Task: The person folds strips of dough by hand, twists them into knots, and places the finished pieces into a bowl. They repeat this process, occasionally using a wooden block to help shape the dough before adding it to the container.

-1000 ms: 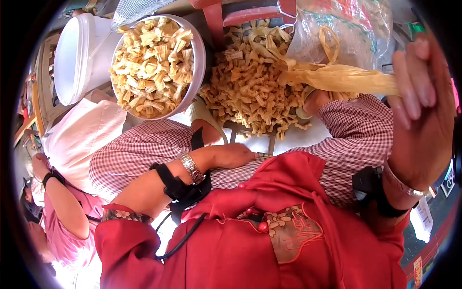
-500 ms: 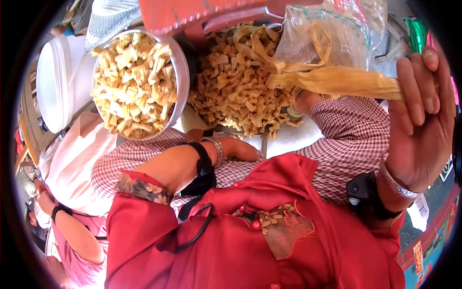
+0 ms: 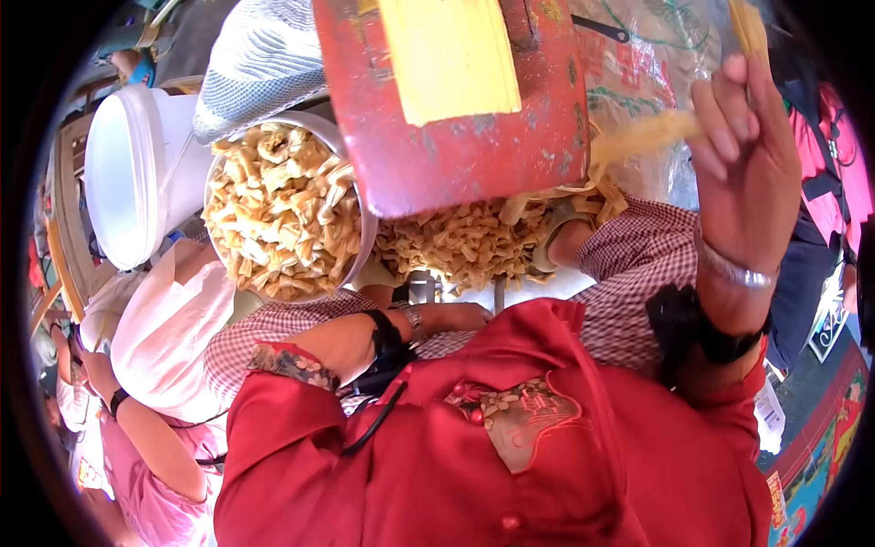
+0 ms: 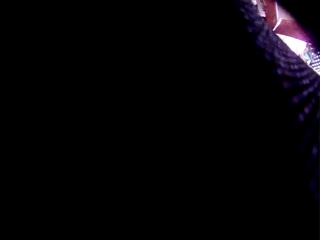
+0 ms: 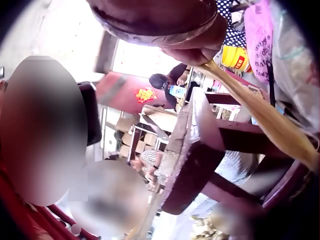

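Observation:
My right hand (image 3: 752, 164), raised at the right of the head view, grips a long, flat, pale-yellow dried strip (image 3: 649, 137). One end sticks up past the fingers; the other slants toward the red stool (image 3: 474, 164). In the right wrist view the strip (image 5: 265, 110) hangs from the fist, beside the dark red stool (image 5: 192, 172). My left hand (image 3: 456, 316) rests on the checkered trousers at my lap, its fingertips partly hidden by the red shirt. Black fabric covers nearly all of the left wrist view.
A white bucket (image 3: 369, 228) heaped with knotted yellow pieces (image 3: 278, 210) stands left of the stool. More knotted pieces (image 3: 465, 242) lie below it between my feet. Another white bucket (image 3: 123, 182) is further left, clear plastic bags (image 3: 638, 82) back right. Another person (image 3: 155, 447) sits at left.
The red stool seat has come forward over the pile. My right hand, still gripping the strip, has moved up and left in view. The left hand stays on the lap.

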The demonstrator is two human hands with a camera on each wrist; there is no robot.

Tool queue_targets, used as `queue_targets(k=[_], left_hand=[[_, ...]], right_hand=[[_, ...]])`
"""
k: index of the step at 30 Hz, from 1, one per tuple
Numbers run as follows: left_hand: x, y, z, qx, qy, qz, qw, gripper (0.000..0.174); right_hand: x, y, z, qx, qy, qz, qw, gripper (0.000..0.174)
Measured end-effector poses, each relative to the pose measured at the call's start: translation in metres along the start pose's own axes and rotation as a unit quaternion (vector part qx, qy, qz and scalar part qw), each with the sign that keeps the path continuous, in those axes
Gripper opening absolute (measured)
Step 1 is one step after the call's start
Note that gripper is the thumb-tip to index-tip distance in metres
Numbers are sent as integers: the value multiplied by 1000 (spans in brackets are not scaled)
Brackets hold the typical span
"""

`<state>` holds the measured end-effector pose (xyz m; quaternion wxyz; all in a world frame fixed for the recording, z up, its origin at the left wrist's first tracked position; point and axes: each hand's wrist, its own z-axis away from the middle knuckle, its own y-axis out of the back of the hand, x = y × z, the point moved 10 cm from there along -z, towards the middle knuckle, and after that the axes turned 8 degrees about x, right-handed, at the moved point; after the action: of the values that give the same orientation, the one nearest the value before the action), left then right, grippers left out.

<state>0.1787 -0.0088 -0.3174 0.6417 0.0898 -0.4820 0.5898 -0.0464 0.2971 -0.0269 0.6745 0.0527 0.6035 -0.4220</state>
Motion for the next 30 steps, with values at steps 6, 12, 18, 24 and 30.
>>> queue_targets(k=[6, 12, 18, 24, 30], left_hand=[[-17, 4, -14, -4, -3, -73, 997, 49], [105, 106, 39, 232, -11, 225, 946, 40], [236, 98, 99, 124, -270, 529, 795, 40], [232, 118, 154, 249, -300, 519, 760, 26], [263, 70, 203, 291, -293, 449, 793, 27]], right_hand=[[15, -18, 17, 27, 21, 124, 992, 25], [23, -30, 50, -18, 39, 235, 971, 30], [74, -58, 109, -96, -24, 173, 980, 27], [109, -81, 168, -193, -30, 137, 971, 25], [65, -58, 160, -10, 131, 128, 983, 26]])
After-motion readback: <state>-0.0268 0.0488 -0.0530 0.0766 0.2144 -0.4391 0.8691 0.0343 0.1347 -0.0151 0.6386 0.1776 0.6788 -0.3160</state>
